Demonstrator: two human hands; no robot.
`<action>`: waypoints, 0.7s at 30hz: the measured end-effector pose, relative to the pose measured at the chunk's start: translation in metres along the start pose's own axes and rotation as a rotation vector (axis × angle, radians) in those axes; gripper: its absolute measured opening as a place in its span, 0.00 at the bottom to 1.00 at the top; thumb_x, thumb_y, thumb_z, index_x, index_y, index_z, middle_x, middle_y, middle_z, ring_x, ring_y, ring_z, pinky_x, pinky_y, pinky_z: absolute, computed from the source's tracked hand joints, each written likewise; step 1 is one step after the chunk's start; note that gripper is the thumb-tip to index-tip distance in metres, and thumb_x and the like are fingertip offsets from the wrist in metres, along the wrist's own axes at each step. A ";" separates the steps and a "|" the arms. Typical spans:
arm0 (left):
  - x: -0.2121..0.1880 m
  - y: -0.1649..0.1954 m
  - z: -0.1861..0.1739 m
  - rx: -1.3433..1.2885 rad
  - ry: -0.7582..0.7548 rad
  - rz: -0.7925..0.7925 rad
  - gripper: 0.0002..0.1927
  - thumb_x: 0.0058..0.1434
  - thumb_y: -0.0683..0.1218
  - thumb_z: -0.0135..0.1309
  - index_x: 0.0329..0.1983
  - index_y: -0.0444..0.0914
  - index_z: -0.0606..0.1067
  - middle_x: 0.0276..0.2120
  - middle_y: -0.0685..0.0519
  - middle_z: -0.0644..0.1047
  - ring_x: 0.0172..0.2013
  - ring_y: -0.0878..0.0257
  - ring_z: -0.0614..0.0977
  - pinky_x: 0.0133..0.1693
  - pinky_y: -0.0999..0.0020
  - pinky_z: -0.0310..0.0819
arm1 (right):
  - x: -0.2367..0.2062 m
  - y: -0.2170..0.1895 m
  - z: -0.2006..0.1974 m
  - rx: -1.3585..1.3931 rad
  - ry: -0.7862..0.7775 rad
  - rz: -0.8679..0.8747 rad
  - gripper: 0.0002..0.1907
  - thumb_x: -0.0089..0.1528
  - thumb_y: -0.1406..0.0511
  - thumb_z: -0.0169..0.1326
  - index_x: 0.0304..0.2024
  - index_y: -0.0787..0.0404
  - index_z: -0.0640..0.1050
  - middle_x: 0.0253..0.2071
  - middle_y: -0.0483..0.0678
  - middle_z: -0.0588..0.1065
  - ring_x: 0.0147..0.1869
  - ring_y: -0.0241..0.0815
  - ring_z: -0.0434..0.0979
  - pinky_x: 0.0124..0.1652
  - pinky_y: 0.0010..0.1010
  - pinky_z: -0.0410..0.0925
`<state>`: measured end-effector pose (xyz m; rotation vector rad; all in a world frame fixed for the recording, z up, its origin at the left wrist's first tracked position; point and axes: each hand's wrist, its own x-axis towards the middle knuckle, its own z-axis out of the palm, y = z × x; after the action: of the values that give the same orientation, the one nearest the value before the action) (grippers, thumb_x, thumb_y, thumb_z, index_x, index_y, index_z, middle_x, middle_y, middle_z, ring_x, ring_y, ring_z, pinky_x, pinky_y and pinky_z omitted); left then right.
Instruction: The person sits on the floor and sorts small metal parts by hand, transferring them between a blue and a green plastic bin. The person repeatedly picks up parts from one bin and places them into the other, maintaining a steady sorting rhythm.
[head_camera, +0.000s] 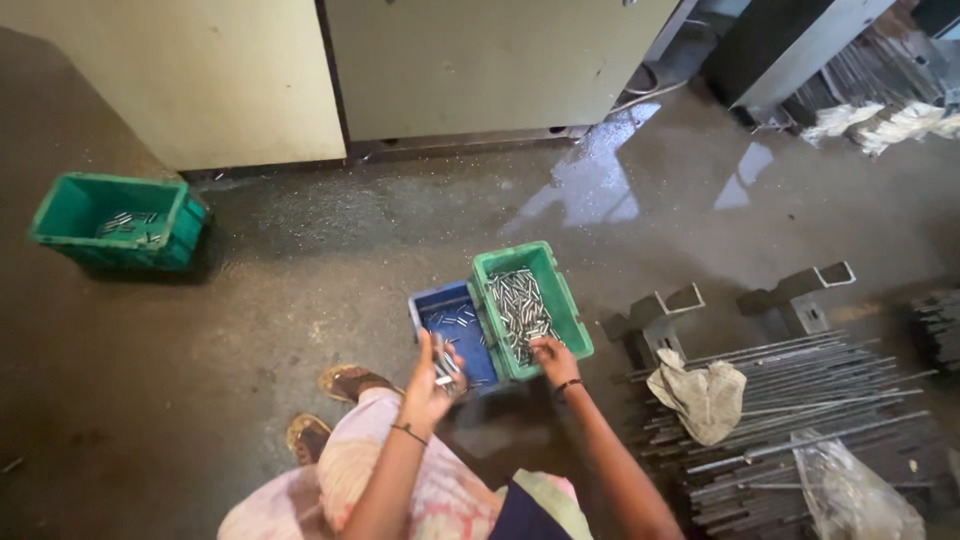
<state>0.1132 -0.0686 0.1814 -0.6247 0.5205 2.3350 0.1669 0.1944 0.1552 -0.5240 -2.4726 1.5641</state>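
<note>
I crouch over two small crates on a wet concrete floor. My left hand (436, 376) is raised over the near end of the blue crate (418, 310) and is closed around a bunch of small metal pins (446, 368). A few loose pins lie inside the blue crate. My right hand (553, 357) reaches into the near end of the green crate (573, 318), fingers down among the many shiny metal pins (515, 305) that fill it. Whether it grips any is hidden.
A second green crate (60, 200) with a few pins sits far left. Long steel rods (800, 400) are stacked at right with a rag (700, 395) and a plastic bag (850, 495) on them. Metal brackets (660, 310) stand behind. Machine cabinets (480, 70) line the back.
</note>
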 end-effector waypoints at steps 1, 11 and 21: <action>0.014 -0.012 -0.010 0.015 0.050 -0.039 0.24 0.60 0.69 0.52 0.33 0.46 0.70 0.28 0.58 0.75 0.26 0.64 0.79 0.20 0.71 0.71 | 0.010 0.003 0.004 -0.060 0.001 -0.070 0.10 0.61 0.70 0.60 0.47 0.59 0.81 0.42 0.44 0.83 0.45 0.35 0.83 0.46 0.26 0.74; 0.038 -0.048 -0.091 0.098 0.246 -0.068 0.23 0.59 0.69 0.51 0.36 0.47 0.71 0.27 0.59 0.74 0.26 0.65 0.78 0.19 0.71 0.69 | 0.060 0.042 0.036 -0.944 -0.579 0.363 0.48 0.54 0.52 0.68 0.72 0.32 0.58 0.78 0.55 0.45 0.78 0.72 0.44 0.69 0.58 0.55; 0.053 -0.035 -0.103 -0.100 0.209 -0.019 0.20 0.63 0.65 0.53 0.35 0.46 0.73 0.30 0.56 0.78 0.30 0.62 0.81 0.22 0.70 0.73 | 0.071 0.048 0.048 -1.017 -0.476 0.350 0.45 0.52 0.52 0.69 0.67 0.40 0.61 0.73 0.59 0.48 0.76 0.76 0.45 0.70 0.62 0.53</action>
<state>0.1317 -0.0705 0.0615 -0.9238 0.4905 2.3020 0.0957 0.1992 0.0878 -0.8003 -3.6187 0.3578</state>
